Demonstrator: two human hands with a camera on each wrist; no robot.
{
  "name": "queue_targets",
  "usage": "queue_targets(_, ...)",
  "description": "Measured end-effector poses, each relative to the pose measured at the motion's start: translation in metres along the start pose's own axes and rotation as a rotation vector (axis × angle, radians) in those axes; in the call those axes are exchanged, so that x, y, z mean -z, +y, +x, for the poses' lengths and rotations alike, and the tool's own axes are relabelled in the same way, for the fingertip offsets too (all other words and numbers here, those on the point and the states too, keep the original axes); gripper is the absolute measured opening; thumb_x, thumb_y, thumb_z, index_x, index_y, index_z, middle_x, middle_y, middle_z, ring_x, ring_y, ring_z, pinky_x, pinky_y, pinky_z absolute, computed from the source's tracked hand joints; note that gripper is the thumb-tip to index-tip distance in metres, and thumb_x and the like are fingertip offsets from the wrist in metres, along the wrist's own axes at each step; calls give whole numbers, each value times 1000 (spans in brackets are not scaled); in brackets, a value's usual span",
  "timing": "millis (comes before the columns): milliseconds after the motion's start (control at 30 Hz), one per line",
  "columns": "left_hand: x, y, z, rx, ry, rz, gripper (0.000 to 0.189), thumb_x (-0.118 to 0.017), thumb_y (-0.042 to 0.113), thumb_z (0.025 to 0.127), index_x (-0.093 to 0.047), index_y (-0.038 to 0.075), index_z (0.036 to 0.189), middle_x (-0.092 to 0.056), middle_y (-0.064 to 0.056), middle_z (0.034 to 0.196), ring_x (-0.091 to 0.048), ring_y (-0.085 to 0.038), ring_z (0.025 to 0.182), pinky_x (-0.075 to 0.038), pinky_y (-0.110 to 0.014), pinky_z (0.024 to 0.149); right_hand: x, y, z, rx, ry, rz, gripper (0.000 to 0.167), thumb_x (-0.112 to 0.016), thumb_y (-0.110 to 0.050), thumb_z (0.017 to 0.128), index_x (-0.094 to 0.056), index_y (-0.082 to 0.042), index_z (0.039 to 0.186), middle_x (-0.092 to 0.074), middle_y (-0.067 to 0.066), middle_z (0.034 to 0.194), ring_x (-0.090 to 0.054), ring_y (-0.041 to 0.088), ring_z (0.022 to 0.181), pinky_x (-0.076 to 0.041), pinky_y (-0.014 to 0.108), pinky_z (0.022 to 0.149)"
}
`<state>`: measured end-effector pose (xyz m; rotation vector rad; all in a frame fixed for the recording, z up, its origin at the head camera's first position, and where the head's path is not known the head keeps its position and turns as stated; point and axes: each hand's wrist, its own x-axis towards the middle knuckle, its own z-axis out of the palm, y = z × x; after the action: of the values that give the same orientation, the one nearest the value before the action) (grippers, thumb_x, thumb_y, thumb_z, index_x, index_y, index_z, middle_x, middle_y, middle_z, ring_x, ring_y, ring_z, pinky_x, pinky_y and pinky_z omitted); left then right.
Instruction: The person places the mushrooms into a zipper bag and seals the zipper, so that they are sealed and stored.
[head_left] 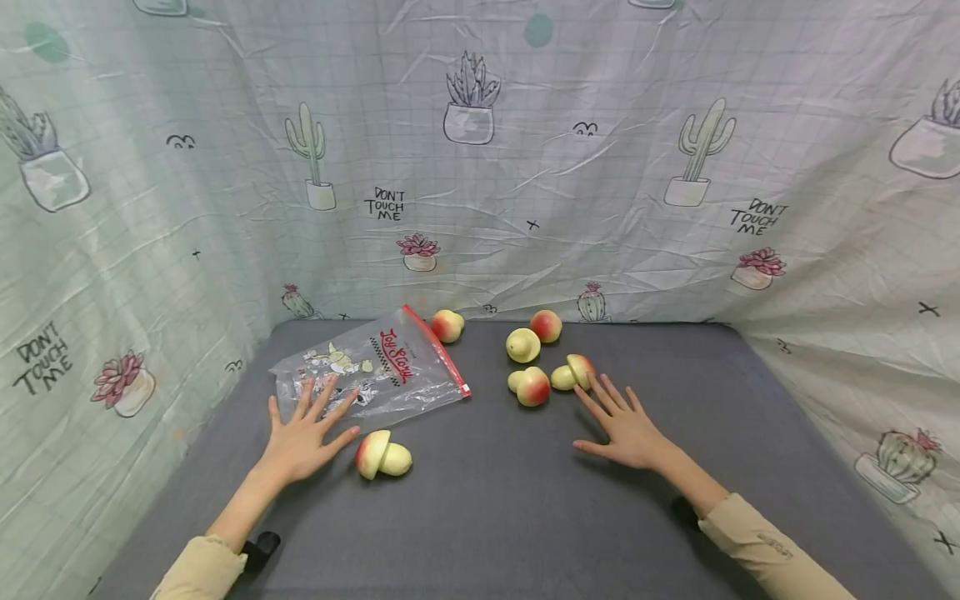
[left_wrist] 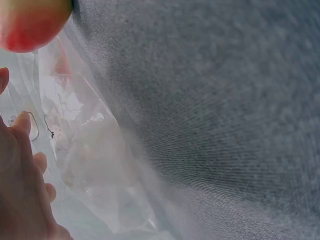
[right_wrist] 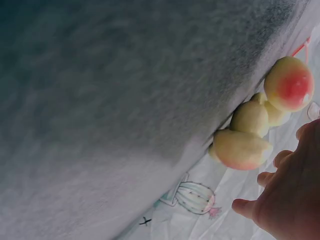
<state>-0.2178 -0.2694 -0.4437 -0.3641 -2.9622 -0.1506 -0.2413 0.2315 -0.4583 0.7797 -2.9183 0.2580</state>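
- while the left hand [head_left: 303, 442] and the right hand [head_left: 628, 435] both reach in from the near edge of the grey desk [head_left: 480, 525], the fingers of each are straight and spread apart.
- by the far left corner lies a clear bag [head_left: 423, 387] with a red strip; the head view shows its "toy story" print, the left wrist view mostly glare on plastic.
- the left hand overlaps that bag from above; whether fingertips touch it, i cannot tell.
- just beside the left thumb, a mushroom-shaped piece [head_left: 395, 459] lies on its side; the head view gives cap and stem, the left wrist view only a rounded, red-blushed part.
- 1 lone piece [head_left: 447, 327] sits near the far edge, next to the red strip.
- 4 clustered pieces [head_left: 533, 387] lie toward the middle of the far edge; the head view separates them better, while the right wrist view has them overlapping.
- from the head, the right fingertips seem to meet the nearest of these; the right wrist view shows a gap.
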Motion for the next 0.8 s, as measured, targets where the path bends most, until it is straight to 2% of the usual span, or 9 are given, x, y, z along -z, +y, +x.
queue_targets(200, 2, 4, 0, -11, 9, -11, 63, -38, 60, 84, -22, 36, 140, -12, -6, 151, -7, -39, 137, 18, -67, 94, -4, -6, 5, 38, 35, 23, 84, -50, -61, 77, -21, -16, 143, -10, 13, 150, -10, 35, 137, -11, 64, 101)
queue_targets(333, 3, 8, 0, -18, 3, -7, 63, -37, 61, 84, -23, 34, 140, -12, -5, 151, -4, -36, 138, 18, -66, 94, -4, -12, 7, 51, 30, 10, 84, -50, -61, 78, -21, -17, 143, -10, 13, 150, -13, 35, 137, -13, 63, 101)
queue_targets(600, 6, 17, 6, -61, 6, 25, 62, -37, 60, 85, -23, 36, 140, -13, -4, 151, -2, -32, 139, 7, -69, 96, -6, -24, 15, 81, 26, 15, 83, -47, -62, 79, -17, -19, 144, -9, 11, 151, -9, 31, 138, -11, 62, 102)
queue_targets(800, 10, 23, 14, -89, 17, 5, 60, -40, 58, 85, -25, 37, 139, -15, -3, 151, -2, -31, 139, 11, -69, 95, -8, -33, 23, 107, 25, 19, 82, -46, -61, 80, -15, -21, 144, -9, 10, 151, -8, 30, 139, -11, 61, 103)
